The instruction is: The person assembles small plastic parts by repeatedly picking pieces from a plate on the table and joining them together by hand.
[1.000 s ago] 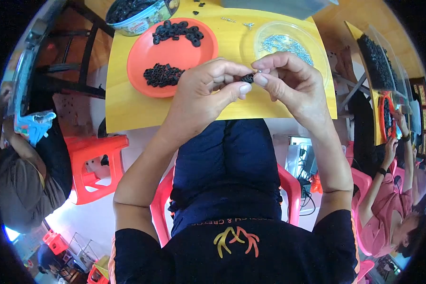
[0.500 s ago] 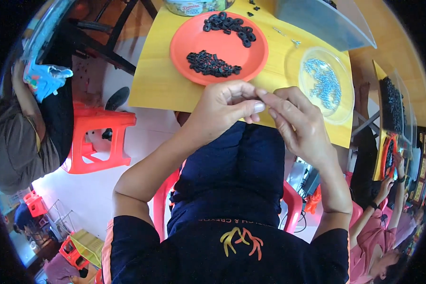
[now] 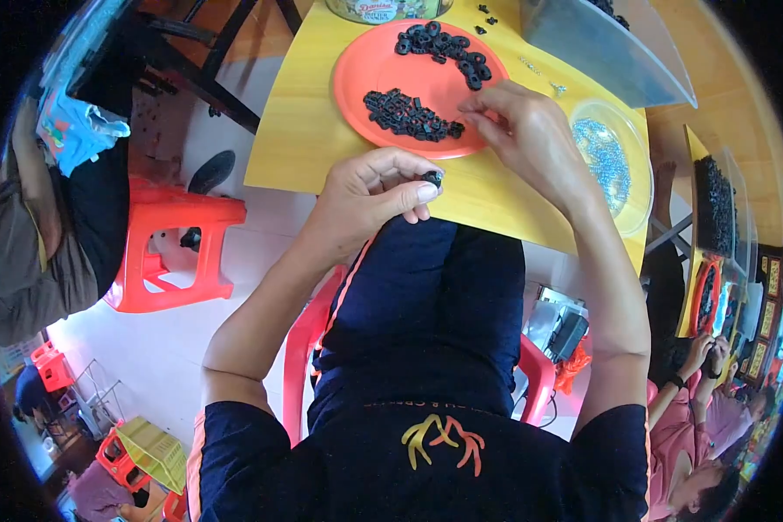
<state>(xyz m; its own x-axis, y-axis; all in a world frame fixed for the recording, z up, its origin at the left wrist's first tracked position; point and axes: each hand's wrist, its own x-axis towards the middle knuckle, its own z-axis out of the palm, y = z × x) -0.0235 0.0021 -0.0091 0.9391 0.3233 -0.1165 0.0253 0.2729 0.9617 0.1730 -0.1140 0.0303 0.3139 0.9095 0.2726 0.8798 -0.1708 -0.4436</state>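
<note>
My left hand (image 3: 376, 190) is at the table's near edge, thumb and fingers closed on a small black plastic part (image 3: 432, 178). My right hand (image 3: 531, 130) reaches over the right rim of a round orange-red plate (image 3: 353, 87). Its thumb and forefinger point left, slightly apart, with nothing visible between them. Just beyond those fingertips lies a pile of small black pieces (image 3: 409, 115) on the plate. A second group, larger black oval parts with holes (image 3: 435, 42), is spread along the plate's far right side.
A clear round dish of small silvery pieces (image 3: 602, 161) stands right of my right forearm. Behind it is a translucent bin (image 3: 583, 52); a cookie tin (image 3: 390, 9) is at the far edge. The yellow table (image 3: 291, 139) ends above my lap. A red stool (image 3: 178, 244) and a seated person are left.
My hands have come apart. The right moved up over the plate's edge; the left shifted slightly left and down, and the black part in it now shows.
</note>
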